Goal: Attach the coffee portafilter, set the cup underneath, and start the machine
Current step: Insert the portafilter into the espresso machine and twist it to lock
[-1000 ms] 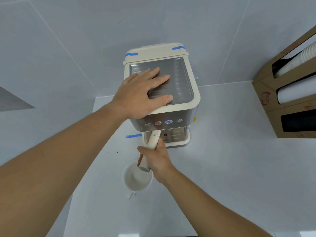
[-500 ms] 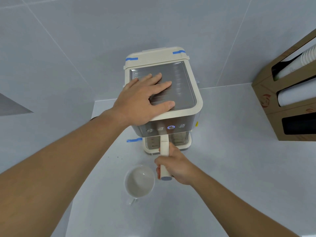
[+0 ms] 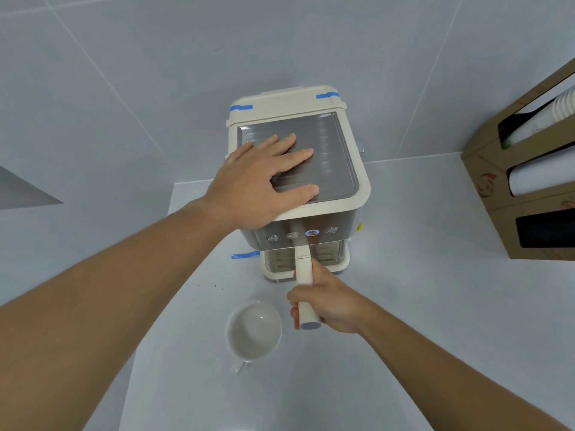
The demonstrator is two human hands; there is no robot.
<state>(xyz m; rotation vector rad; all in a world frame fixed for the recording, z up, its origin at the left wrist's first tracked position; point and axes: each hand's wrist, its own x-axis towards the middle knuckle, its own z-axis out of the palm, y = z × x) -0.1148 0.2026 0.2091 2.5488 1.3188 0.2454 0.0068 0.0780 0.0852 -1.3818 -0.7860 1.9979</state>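
Observation:
A cream and steel coffee machine (image 3: 339,157) stands against the wall, one of its front buttons lit blue. My left hand (image 3: 261,181) lies flat on its metal top with fingers spread. My right hand (image 3: 326,303) grips the cream handle of the portafilter (image 3: 303,269), which points straight out from under the machine's front. The portafilter's head is hidden under the machine. An empty white cup (image 3: 253,331) sits on the counter in front of the machine, just left of my right hand, with its handle toward me.
A cardboard dispenser (image 3: 525,188) with stacked paper cups stands at the right against the wall. Blue tape strips (image 3: 245,255) mark the counter by the machine's left foot. White counter (image 3: 435,275) stretches to the right of the machine.
My right hand has swung the portafilter handle from the left to straight out in front of the machine. My left hand has stayed pressed on the top. The cup has not moved.

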